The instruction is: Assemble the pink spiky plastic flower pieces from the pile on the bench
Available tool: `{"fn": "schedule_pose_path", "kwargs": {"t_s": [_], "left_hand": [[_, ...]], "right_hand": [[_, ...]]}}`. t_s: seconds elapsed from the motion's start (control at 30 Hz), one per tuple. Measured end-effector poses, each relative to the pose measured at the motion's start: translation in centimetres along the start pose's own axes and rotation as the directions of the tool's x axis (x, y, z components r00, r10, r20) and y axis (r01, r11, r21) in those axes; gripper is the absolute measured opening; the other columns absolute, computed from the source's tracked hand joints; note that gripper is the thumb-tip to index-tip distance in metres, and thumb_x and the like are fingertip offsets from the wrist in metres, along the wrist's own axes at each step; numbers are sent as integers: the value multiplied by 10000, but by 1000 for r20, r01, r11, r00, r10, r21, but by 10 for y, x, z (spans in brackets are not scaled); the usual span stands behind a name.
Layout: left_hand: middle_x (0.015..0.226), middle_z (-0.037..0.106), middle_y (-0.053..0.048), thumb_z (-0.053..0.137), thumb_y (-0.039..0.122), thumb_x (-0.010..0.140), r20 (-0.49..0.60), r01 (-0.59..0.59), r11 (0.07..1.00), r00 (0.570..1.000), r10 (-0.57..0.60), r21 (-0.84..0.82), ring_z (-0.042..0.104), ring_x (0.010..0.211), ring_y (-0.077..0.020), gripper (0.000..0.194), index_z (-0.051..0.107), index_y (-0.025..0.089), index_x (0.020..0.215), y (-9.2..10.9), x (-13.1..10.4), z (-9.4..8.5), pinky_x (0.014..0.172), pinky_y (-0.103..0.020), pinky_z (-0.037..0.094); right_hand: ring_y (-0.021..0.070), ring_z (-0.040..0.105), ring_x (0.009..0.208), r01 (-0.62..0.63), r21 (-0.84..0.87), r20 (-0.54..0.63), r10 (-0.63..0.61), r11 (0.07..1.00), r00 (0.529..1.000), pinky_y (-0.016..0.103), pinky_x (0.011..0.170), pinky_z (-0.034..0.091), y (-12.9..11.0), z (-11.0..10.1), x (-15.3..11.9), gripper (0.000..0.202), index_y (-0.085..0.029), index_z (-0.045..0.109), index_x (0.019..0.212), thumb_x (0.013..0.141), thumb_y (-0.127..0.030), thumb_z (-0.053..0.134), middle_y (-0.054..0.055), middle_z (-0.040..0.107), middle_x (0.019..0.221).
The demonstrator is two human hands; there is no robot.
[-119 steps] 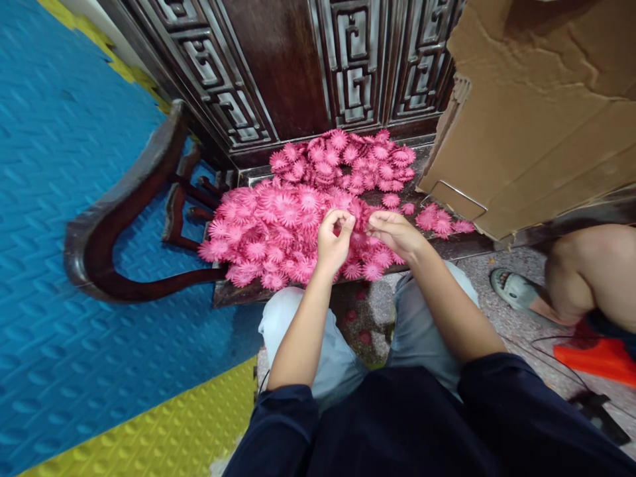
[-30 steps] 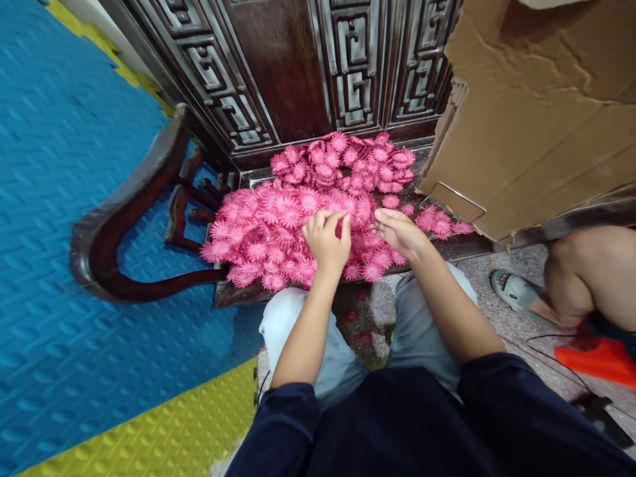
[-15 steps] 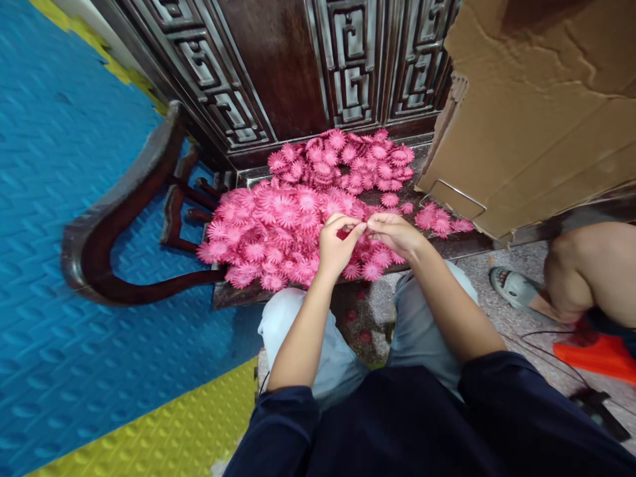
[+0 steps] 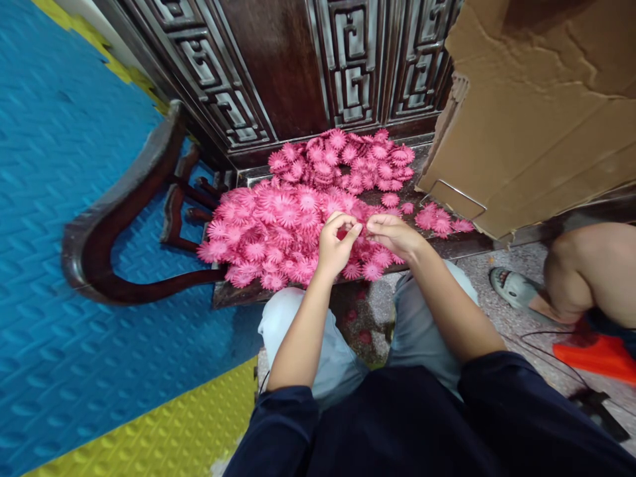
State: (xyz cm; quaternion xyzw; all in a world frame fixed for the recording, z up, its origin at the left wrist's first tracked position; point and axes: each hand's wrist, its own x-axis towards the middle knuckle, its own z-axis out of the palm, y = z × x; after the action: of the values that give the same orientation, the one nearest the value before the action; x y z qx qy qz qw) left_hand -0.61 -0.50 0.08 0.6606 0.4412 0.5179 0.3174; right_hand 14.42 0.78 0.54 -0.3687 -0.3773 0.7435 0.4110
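Note:
Over the front right part of a heap of pink flower-shaped pieces, both hands are raised close together with a small gap between them. My left hand is pinched, thumb towards forefinger, with pink showing through the loop of its fingers. Facing it, my right hand also pinches thumb against fingers. What either pinch holds, if anything, is too small or hidden to make out. Behind, a second heap of darker pink flower pieces lies against the carved panel.
A dark wooden seat with a curved armrest bears the heaps. On the right stands a cardboard sheet, with a few flower pieces beside it. Another person's knee and a grey shoe are at far right.
My two hands have drawn slightly apart; their fingertips were touching or nearly so before. The heaps look the same.

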Motion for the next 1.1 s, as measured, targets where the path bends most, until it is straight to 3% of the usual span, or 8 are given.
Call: {"fn": "schedule_pose_path", "kwargs": {"t_s": [0.13,0.27,0.4,0.5,0.6,0.73,0.9,1.1], "left_hand": [[712,495,-8,506,442,833,-40,54,998,998,-54,11,494,708,-137,263,489,205,721,0,0,-1,698,-272,424],[713,473,-11,480,386,851,-152,18,1000,988,-14,21,477,708,-138,223,457,206,723,-2,0,-1,696,-271,404],[706,464,-8,491,270,837,-336,28,988,942,24,149,461,689,-139,132,471,203,724,-5,1,-5,680,-273,379],[705,473,-9,516,213,808,-360,5,946,925,119,323,460,702,-145,108,481,202,707,-5,2,-8,705,-283,363],[722,478,-14,476,209,828,-438,6,945,887,146,326,459,708,-145,106,462,205,724,-6,3,-11,701,-278,367],[724,481,-15,455,281,862,-557,117,929,824,106,351,456,701,-148,132,501,209,760,-9,5,-18,714,-285,366],[800,564,-53,551,380,820,-444,178,814,890,106,553,486,844,-219,172,625,230,785,-18,7,-16,833,-374,313],[856,598,-66,594,398,789,-355,141,796,930,99,589,493,881,-245,172,686,254,803,-25,6,-7,852,-411,301]], "right_hand": [[69,518,582,-9,8,-8,9,1000,1000,221,578,394,0,-1,0,314,-166,607,605,503,-366,827,-39,586,584],[72,534,593,-19,19,-32,20,1000,999,214,575,399,0,-3,0,323,-170,623,629,496,-378,830,-29,605,609],[71,527,587,0,60,-72,5,998,997,210,577,401,1,-4,1,341,-179,604,613,477,-388,838,-39,588,587],[69,518,586,28,60,-74,-24,998,997,215,594,407,0,-4,1,344,-182,595,604,481,-394,836,-43,577,589],[82,507,589,63,48,-64,-60,997,996,238,606,414,-1,-5,0,340,-192,594,621,503,-414,823,-36,576,606],[101,505,605,123,84,-144,-110,989,983,258,630,428,-3,-10,0,347,-218,586,647,494,-413,830,-36,570,627],[100,494,617,149,89,-178,-131,985,975,262,645,424,-3,-11,2,347,-226,568,674,528,-421,815,-37,551,651],[89,494,620,161,88,-182,-143,983,973,250,645,412,-2,-8,1,323,-221,570,694,559,-402,801,-47,547,662]]}}
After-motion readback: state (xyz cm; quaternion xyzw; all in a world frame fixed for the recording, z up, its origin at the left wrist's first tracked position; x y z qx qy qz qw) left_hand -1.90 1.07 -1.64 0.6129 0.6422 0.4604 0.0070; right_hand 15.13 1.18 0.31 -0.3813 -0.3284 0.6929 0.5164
